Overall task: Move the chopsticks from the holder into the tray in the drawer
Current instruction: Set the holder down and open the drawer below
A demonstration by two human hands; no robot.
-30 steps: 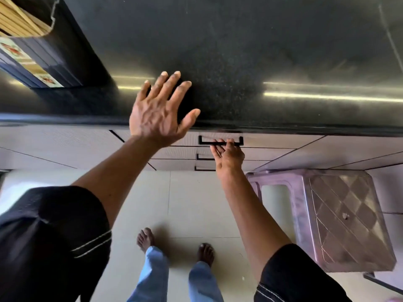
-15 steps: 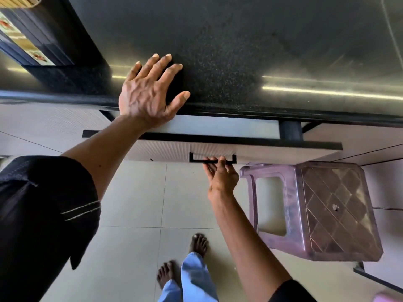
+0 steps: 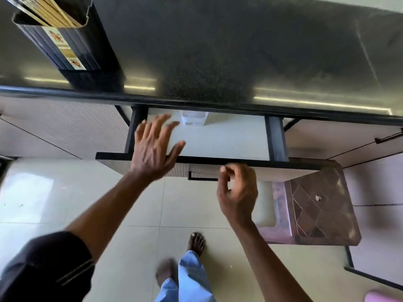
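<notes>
A tall black holder [image 3: 72, 46] stands on the dark countertop at the far left, with wooden chopsticks [image 3: 54, 13] sticking out of its top. Below the counter the drawer [image 3: 218, 140] is pulled out. A pale tray [image 3: 193, 119] shows at its back, half hidden under the counter edge. My left hand [image 3: 153, 147] hovers open over the drawer's left front, fingers spread and blurred. My right hand [image 3: 237, 192] is just in front of the drawer's black handle [image 3: 201, 178], fingers loosely curled, holding nothing.
A pink plastic stool [image 3: 316, 205] stands on the tiled floor right under the drawer's right end. Closed cabinet fronts flank the drawer on both sides. My bare feet and blue trousers [image 3: 187, 277] are below.
The drawer has come further out, showing its floor and the tray. My right hand has let go of the handle. My left hand has left the countertop and dropped over the drawer.
</notes>
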